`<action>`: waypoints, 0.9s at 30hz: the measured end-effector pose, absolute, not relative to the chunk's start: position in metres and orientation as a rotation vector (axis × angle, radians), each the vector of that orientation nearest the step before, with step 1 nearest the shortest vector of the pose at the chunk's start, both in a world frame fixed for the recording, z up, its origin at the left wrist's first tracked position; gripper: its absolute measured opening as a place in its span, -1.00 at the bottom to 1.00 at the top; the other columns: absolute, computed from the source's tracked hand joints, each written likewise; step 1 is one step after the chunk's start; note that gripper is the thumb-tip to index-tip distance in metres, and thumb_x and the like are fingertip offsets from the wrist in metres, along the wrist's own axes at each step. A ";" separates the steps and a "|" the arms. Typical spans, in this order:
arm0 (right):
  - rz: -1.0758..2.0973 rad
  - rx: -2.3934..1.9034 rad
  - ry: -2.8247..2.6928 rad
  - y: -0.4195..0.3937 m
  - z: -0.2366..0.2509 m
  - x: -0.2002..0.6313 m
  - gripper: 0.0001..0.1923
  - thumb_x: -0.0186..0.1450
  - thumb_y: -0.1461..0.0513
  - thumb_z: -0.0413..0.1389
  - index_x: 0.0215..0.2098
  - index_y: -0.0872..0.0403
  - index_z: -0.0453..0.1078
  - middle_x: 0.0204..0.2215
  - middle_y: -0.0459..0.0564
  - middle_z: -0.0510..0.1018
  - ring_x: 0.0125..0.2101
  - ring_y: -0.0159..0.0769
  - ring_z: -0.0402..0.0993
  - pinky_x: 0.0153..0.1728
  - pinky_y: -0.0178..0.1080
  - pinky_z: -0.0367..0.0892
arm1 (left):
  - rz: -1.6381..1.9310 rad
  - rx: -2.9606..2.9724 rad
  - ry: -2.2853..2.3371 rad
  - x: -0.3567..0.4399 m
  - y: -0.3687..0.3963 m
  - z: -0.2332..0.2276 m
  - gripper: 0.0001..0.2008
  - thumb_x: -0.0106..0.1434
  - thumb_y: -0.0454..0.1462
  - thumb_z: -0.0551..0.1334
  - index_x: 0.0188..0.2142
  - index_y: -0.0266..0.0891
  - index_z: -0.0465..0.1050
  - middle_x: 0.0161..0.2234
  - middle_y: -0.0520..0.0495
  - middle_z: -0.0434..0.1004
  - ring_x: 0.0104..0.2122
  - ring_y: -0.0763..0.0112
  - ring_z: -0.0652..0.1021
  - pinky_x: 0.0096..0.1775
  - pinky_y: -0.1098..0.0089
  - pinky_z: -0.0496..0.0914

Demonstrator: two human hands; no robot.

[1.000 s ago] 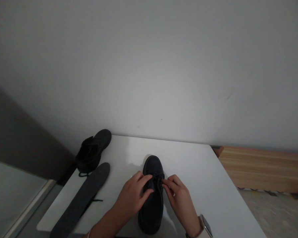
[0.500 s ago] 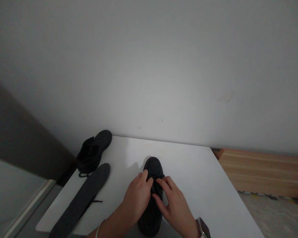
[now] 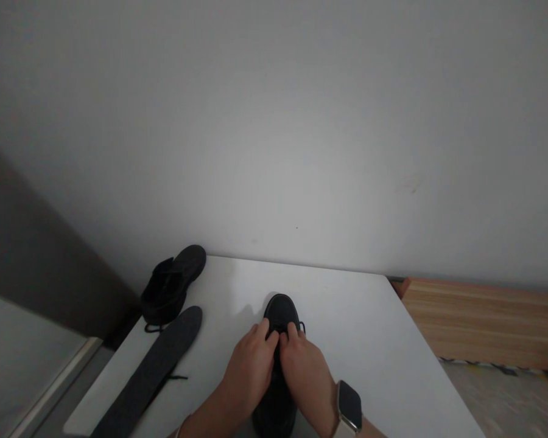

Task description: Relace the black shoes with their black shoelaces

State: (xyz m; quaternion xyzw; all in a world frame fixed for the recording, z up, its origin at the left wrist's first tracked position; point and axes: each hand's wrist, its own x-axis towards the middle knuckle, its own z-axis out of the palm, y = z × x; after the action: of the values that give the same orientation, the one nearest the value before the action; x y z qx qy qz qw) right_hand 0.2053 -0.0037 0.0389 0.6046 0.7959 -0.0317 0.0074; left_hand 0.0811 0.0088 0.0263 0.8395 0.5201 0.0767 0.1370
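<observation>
A black lace-up shoe (image 3: 281, 306) rests on the white table with its toe toward the wall. My left hand (image 3: 251, 362) is closed at the left side of its lacing, thumb and fingers pinched on the shoelace. Opposite it, my right hand (image 3: 304, 365) pinches the shoelace too, its fingertips almost touching the left ones. A small loop of the lace sticks out past the right fingers. The two hands cover most of the lacing, so the exact grip on the lace is partly hidden.
Another black shoe (image 3: 168, 292) stands at the table's back left corner. A dark grey insole (image 3: 153, 368) lies in front of it, with a bit of lace poking from beneath. The white table (image 3: 369, 340) meets the wall; a wooden panel (image 3: 475, 319) is at right.
My right hand has turned over and closed: its spread thumb and fingers are now pinched together beside the left fingertips. My left hand stays pinched at nearly the same spot.
</observation>
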 end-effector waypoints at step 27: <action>-0.704 2.100 2.794 -0.005 0.041 0.227 -0.74 0.30 0.49 0.02 -0.23 0.09 0.46 -0.16 0.14 0.53 -0.20 -0.06 0.51 -0.21 -0.06 0.44 | 0.753 2.155 1.354 0.075 0.010 0.029 -0.76 0.30 -0.49 0.08 -0.31 -0.25 0.50 -0.18 -0.19 0.47 -0.12 0.12 0.49 -0.07 0.14 0.42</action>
State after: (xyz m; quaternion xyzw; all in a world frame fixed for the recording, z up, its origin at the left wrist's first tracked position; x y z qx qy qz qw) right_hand 0.2269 -0.0047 0.0413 0.5757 0.7662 -0.1932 -0.2103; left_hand 0.0754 0.0095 0.0291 0.7880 0.4952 0.2752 0.2412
